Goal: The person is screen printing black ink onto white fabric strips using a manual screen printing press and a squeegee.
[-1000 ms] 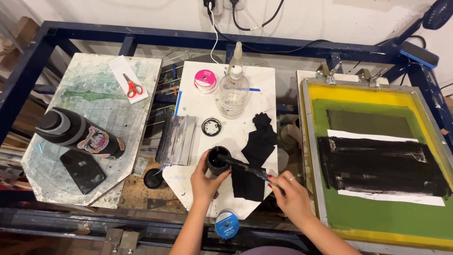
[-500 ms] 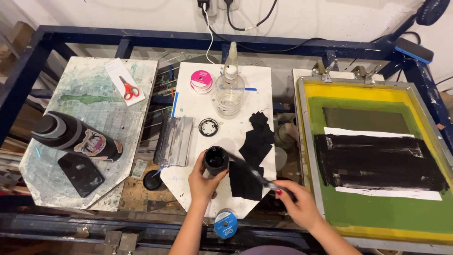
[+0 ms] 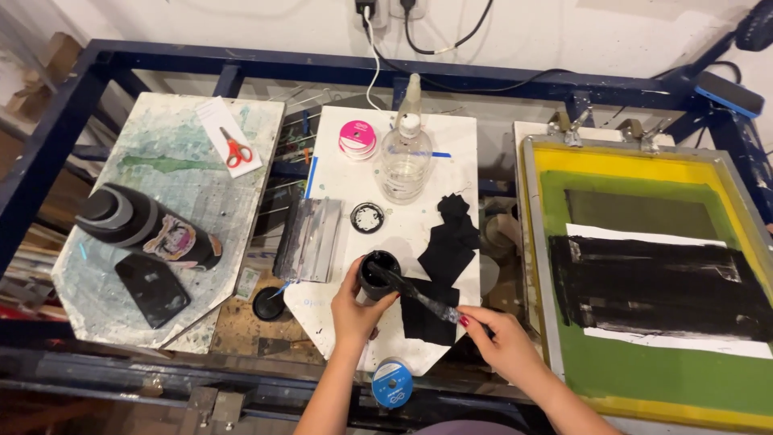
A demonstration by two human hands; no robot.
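On the middle board (image 3: pixel 338 173) the jar (image 3: pixel 378 274) stands near the front edge, its lid (image 3: pixel 368 217) just behind it and the bottle (image 3: pixel 405 157) farther back. The squeegee (image 3: pixel 308 239) lies left of the jar (overhanging the board's edge). The framed screen (image 3: pixel 652 274) sits to the right; the scissors (image 3: pixel 235 149) lie far left.

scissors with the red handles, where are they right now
In the head view, the scissors lie on a white card on the paint-stained board at far left.
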